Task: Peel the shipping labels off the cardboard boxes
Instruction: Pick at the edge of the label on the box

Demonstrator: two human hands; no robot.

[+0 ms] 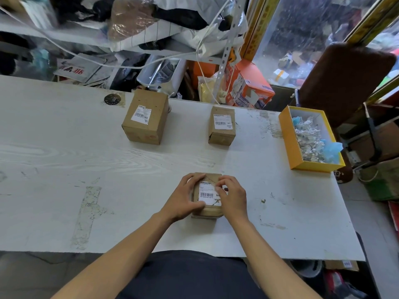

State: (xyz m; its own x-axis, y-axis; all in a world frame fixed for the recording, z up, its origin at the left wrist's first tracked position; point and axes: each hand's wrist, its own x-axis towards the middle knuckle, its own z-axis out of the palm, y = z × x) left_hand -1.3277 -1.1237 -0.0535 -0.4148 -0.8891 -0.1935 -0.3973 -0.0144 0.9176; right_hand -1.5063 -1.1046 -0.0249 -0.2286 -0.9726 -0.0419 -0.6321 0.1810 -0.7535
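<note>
Shipping label (209, 194) sits on the near cardboard box (207, 209), low at the worktop's (64, 169) front edge. Left hand (183, 198) grips the box's side; right hand (232, 196) curls its fingertips (218, 184) at the label's upper right corner. Thin paper probably tears easily, so lift a corner and pull slowly. Two more labelled boxes (145, 117) stand farther back, near a yellow tray (289, 143) of scraps.

Head camera looks forward and down over the table (64, 147).
</note>
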